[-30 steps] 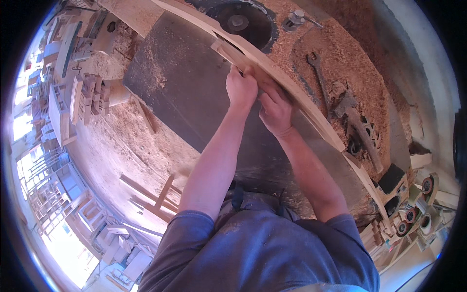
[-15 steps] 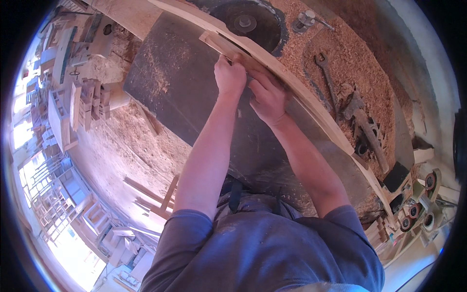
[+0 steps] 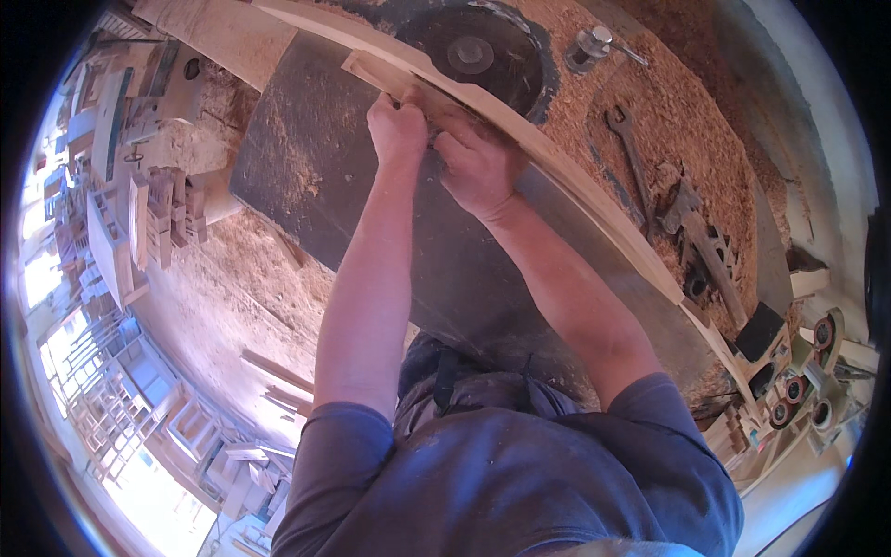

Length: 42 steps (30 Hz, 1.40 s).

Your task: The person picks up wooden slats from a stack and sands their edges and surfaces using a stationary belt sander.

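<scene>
My left hand (image 3: 397,130) is closed on a short wooden strip (image 3: 364,70), near the end that sticks out past it. Just to the right, my right hand (image 3: 480,167) presses on the same strip with bent fingers, and some of its fingertips are hidden. The strip lies against a long pale wooden fence (image 3: 557,153) that crosses the dark machine table (image 3: 325,139). Behind the fence is a round dark opening with a disc (image 3: 470,56) in its middle.
Wood shavings (image 3: 687,111) cover the surface behind the fence. Lying there are an open-ended wrench (image 3: 628,153), a hammer (image 3: 705,251) and a metal cylinder with a rod (image 3: 588,48). Stacked wood pieces (image 3: 167,209) stand at left. Machine rollers (image 3: 789,399) show at right.
Both hands have moved left along the fence, and the strip has slid left with them. The whole view has shifted slightly.
</scene>
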Motion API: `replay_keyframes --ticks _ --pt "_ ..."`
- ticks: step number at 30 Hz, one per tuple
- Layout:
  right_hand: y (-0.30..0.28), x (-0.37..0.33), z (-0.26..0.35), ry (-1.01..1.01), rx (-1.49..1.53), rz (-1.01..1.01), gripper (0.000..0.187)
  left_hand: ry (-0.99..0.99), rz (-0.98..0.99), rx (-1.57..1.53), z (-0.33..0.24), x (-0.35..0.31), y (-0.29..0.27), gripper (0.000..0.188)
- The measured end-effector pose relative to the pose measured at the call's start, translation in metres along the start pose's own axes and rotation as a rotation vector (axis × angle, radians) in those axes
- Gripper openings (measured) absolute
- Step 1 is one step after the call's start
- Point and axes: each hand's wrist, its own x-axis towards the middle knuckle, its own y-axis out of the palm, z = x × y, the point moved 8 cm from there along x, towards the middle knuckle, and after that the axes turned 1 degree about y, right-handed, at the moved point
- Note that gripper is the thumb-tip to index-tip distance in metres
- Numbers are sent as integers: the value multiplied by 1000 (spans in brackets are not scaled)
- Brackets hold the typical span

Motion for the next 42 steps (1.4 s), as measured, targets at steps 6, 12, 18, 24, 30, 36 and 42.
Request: replay_keyframes --ticks 6,12,18,24,30,36,42 --pt "12 27 12 -28 3 -22 18 -74 30 -157 1 24 -13 28" --pt "38 42 17 11 1 20 16 -46 23 -223 -1 52 -24 28" --pt "95 60 12 45 12 79 14 -70 0 -127 1 98 -48 33" --pt "153 104 26 66 200 33 22 41 -90 18 19 180 -70 39" --pt "155 80 82 222 203 279 30 -184 182 11 31 176 -94 52" --pt "35 9 141 172 192 111 36 -187 320 -636 57 63 -129 44" --pt "-19 -95 125 726 530 430 74 -116 335 -936 56 -103 -155 51"
